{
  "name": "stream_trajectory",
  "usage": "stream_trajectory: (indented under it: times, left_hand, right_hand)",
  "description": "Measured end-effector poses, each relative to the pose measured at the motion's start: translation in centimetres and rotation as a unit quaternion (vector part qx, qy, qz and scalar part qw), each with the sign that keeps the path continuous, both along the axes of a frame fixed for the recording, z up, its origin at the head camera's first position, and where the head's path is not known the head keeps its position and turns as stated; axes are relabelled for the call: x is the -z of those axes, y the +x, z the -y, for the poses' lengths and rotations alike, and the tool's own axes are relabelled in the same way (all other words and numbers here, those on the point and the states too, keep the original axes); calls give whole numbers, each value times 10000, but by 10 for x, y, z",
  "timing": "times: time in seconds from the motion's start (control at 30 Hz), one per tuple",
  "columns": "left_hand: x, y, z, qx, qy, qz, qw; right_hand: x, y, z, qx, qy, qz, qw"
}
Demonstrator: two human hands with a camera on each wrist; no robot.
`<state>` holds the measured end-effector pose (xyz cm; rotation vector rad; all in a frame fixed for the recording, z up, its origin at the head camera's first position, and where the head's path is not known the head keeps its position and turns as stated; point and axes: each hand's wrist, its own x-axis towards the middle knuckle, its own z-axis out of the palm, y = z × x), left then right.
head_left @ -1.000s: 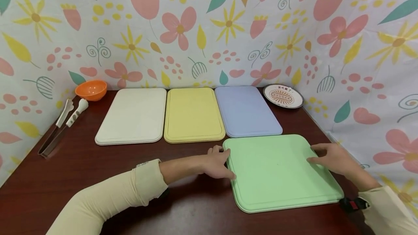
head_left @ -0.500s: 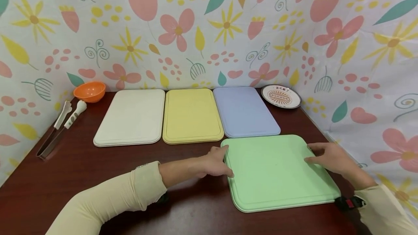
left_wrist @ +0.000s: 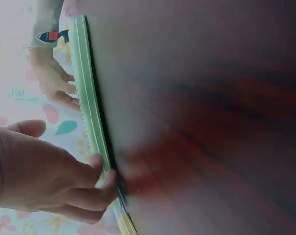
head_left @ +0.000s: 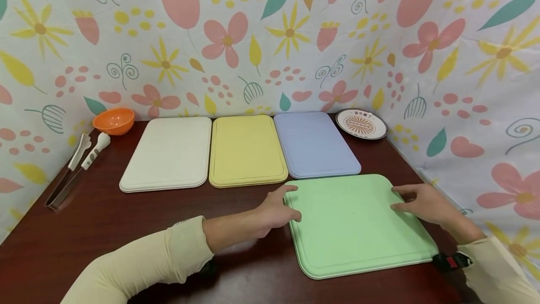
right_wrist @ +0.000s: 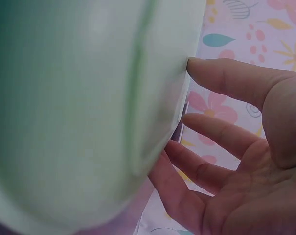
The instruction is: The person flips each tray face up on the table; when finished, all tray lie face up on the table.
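Observation:
A pale green cutting board (head_left: 358, 229) with rounded corners lies on the dark table (head_left: 177, 203), in front of the blue board. At its left edge is my left hand (head_left: 270, 212); in the left wrist view the fingertips (left_wrist: 108, 181) meet the board's side while the thumb (left_wrist: 30, 127) stands off it. On the opposite side my right hand (head_left: 426, 205) has thumb and fingers spread along the right edge. From the right wrist, the thumb tip (right_wrist: 196, 68) and relaxed fingers (right_wrist: 211, 129) reach the rim without curling round it.
Behind lie a white board (head_left: 168, 154), a yellow board (head_left: 248, 151) and a blue board (head_left: 316, 144) in a row. A patterned plate (head_left: 361, 124) is at the back right. An orange bowl (head_left: 114, 121) and tongs (head_left: 76, 172) sit at left. A floral cloth (head_left: 228, 22) walls the table.
My left hand has shifted a little, its thumb now higher along the board's left edge. The right hand stays in place; the whole head view slides slightly left.

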<state>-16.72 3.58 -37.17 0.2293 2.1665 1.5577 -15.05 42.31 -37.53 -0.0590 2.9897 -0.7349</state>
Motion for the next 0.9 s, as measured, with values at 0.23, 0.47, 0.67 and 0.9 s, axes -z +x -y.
stream_trajectory:
  times: [0.23, 0.47, 0.67, 0.9]
  left_hand:
    - [-14, 0, 4, 21, 872, 295, 9958]
    - [-24, -3, 23, 156, -51, -28, 9999]
    - [-15, 0, 30, 222, -209, -241, 9992]
    - [-3, 3, 34, -69, -798, -581, 9951]
  right_hand:
    - [1, 2, 14, 76, -415, 548, 9976]
    - [-3, -5, 39, -11, -646, 856, 9942]
    - [-4, -6, 34, 97, -673, 970, 9930]
    - [-5, -7, 40, 97, -610, 985, 9932]
